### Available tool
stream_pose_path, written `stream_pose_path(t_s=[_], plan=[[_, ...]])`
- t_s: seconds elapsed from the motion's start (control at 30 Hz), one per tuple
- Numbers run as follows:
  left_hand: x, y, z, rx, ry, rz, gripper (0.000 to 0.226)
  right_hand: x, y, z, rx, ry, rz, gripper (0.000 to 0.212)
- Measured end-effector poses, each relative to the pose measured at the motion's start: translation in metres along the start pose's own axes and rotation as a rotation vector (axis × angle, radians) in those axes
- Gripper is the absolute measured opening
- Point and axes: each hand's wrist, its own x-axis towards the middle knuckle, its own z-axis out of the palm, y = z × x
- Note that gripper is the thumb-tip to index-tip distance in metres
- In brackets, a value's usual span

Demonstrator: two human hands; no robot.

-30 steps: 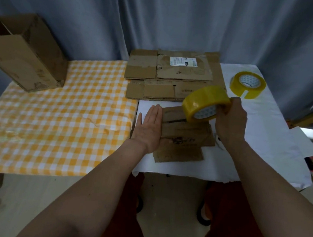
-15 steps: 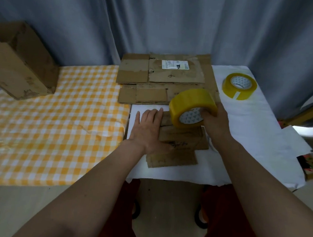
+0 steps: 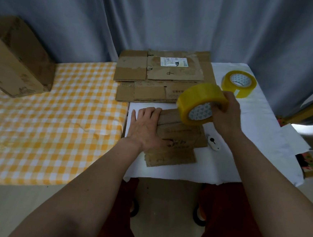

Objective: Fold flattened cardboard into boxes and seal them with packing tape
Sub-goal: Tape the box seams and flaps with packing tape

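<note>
A small flattened cardboard piece (image 3: 180,139) lies on the white-covered table (image 3: 253,144) in front of me. My left hand (image 3: 144,128) lies flat on its left edge, fingers straight, pressing it down. My right hand (image 3: 225,116) grips a yellow roll of packing tape (image 3: 200,103), held just above the cardboard's far right corner. A stack of larger flattened cardboard (image 3: 161,75) lies further back, one sheet bearing a white label.
A second yellow tape roll (image 3: 239,83) sits at the back right. A small white cutter (image 3: 213,142) lies right of the small cardboard. An assembled open box (image 3: 16,58) stands at far left on the orange checked cloth (image 3: 49,119). Grey curtains hang behind.
My right hand brought the tape roll down and left toward the cardboard, then drew slightly right again. The white cutter is now uncovered. My left hand stays pressed on the cardboard.
</note>
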Motion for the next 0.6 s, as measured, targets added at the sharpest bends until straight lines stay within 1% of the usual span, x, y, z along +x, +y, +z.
stream_pose_path(t_s=[0.1, 0.2, 0.37, 0.47, 0.6], plan=[[0.000, 0.001, 0.001, 0.001, 0.007, -0.004, 0.111, 0.005, 0.011, -0.017, -0.133, 0.054, 0.000, 0.036], [-0.001, 0.001, 0.001, -0.006, 0.015, -0.006, 0.110, 0.009, 0.024, -0.027, -0.212, 0.074, 0.011, 0.043], [-0.003, 0.005, 0.000, 0.006, 0.008, -0.010, 0.109, 0.012, 0.037, -0.030, -0.290, 0.070, 0.012, 0.044], [-0.003, 0.005, -0.001, 0.014, 0.007, -0.012, 0.110, 0.016, 0.047, -0.031, -0.319, 0.069, 0.058, 0.045], [-0.002, 0.005, -0.002, 0.038, -0.004, -0.007, 0.112, 0.012, 0.062, -0.025, -0.291, 0.042, 0.082, 0.042]])
